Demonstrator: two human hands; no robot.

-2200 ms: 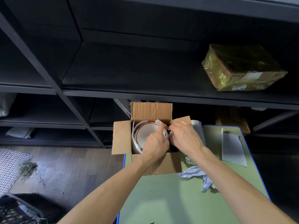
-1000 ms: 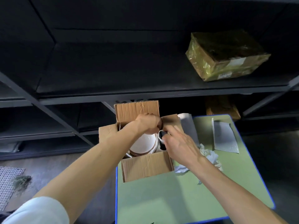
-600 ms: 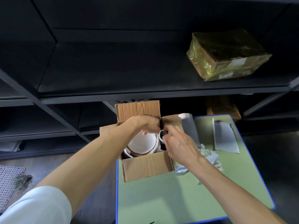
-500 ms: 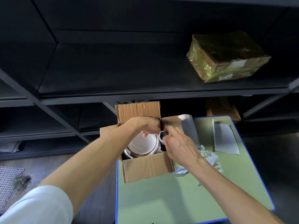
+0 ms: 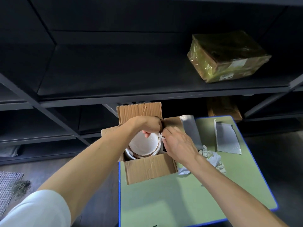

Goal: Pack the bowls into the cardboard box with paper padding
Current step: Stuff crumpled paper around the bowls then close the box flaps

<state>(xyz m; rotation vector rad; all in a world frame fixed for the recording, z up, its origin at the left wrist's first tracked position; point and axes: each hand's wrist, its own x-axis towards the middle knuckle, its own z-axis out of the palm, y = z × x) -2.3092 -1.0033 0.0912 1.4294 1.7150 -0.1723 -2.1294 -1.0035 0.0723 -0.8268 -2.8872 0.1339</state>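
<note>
An open cardboard box (image 5: 150,170) stands on the far left corner of the green table (image 5: 188,199), its flaps up. Inside lies a stack of white bowls with brown rims (image 5: 144,145). My left hand (image 5: 147,124) reaches over the box's far side, its fingers curled down onto the top bowl's far rim. My right hand (image 5: 177,145) is at the box's right side and pinches a bit of white paper padding (image 5: 162,134) beside the bowls. What lies deeper in the box is hidden.
Crumpled paper (image 5: 211,158) lies on the table right of the box, with two flat sheets (image 5: 227,139) (image 5: 190,128) behind it. Dark metal shelving (image 5: 114,95) rises just beyond the table, holding a wrapped parcel (image 5: 227,56). A mesh mat (image 5: 7,187) lies on the floor left.
My left hand went from the near side of the box to its far side, over the bowls. My right hand stayed at the right edge, working the paper down beside the bowls.
</note>
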